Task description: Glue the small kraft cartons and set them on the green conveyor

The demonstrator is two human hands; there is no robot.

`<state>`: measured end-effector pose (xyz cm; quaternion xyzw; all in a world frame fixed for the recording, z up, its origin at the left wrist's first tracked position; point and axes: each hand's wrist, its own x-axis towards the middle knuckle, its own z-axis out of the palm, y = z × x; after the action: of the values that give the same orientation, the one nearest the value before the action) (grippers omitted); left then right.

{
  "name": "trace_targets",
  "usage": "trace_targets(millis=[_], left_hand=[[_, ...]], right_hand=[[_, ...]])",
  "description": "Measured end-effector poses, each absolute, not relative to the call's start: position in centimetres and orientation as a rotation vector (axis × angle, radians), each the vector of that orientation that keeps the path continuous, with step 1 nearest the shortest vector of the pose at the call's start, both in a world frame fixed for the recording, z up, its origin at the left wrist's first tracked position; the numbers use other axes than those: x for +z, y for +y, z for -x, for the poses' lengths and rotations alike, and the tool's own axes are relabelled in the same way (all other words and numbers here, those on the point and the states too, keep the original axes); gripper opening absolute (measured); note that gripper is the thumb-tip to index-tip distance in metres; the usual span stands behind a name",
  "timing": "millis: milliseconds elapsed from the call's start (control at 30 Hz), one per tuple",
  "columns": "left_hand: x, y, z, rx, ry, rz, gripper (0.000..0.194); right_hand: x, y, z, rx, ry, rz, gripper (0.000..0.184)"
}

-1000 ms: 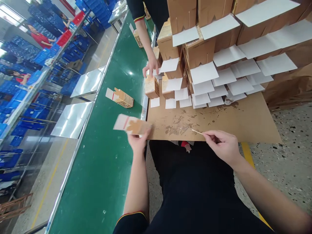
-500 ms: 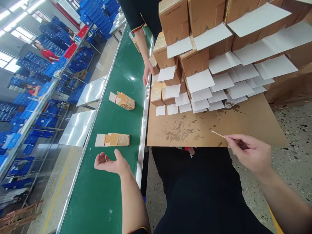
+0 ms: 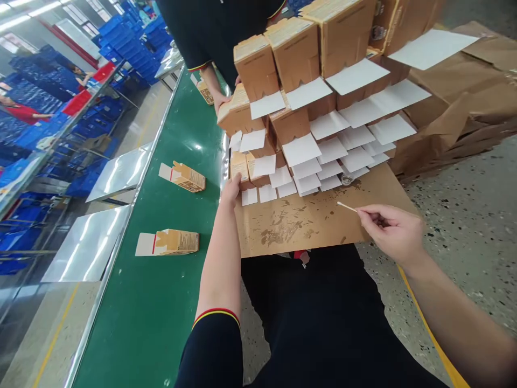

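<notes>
My right hand [image 3: 393, 231] pinches a thin cotton swab [image 3: 347, 206] by its stick, its white tip pointing left above the cardboard sheet [image 3: 323, 229]. My left hand [image 3: 231, 189] is against the lower-left small carton [image 3: 239, 164] of a stack. Its thumb lies at the carton's front edge, while the other fingers are mostly hidden. White flaps [image 3: 301, 149] stick out from the stacked cartons toward me. A small round clear glass dish [image 3: 346, 178] sits at the foot of the stack. Dark wet spots mark the cardboard in front.
A green conveyor belt [image 3: 173, 302] runs along my left, carrying an open-flapped carton [image 3: 177, 241] and another carton [image 3: 188, 178] farther off. Across the stack, a co-worker's hand [image 3: 220, 101] touches an upper carton. Brown paper [image 3: 456, 102] covers a pile at right.
My left hand has gone from above the belt to the stack's lower-left carton. The co-worker's hand is now at a carton newly set on the stack's left. My right hand keeps the swab.
</notes>
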<state>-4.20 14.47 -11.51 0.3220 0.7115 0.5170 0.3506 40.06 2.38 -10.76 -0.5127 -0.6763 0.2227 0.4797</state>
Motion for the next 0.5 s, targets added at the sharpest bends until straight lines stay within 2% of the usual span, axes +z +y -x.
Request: trace_targets(millis=[100,200,300,400,500], left_hand=[[-11.9,10.2,4.7,1.423,1.819,-0.646,0.025],[-12.0,3.8,5.0,1.619,1.705,-0.599,0.044],[-12.2,-1.7,3.6,1.605,1.595,-0.65,0.065],[-12.7,-4.0,0.5,1.576,1.532,-0.745,0.077],[-13.4,-3.9,-2.1,1.549,1.54,-0.831,0.08]], right_hand=[[-10.3,4.3,-41.8,0.41,-1.678,1.339,0.013],[-10.0,7.3,-42.7,0.379,-1.802,1.395,0.023],[-10.0,10.6,-42.4,0.384,-1.993,1.41,0.038],[-10.3,13.1,-42.0,0.425,-2.108,1.401,0.046],[-10.4,13.4,-42.4,0.463,-2.115,1.388,0.046]])
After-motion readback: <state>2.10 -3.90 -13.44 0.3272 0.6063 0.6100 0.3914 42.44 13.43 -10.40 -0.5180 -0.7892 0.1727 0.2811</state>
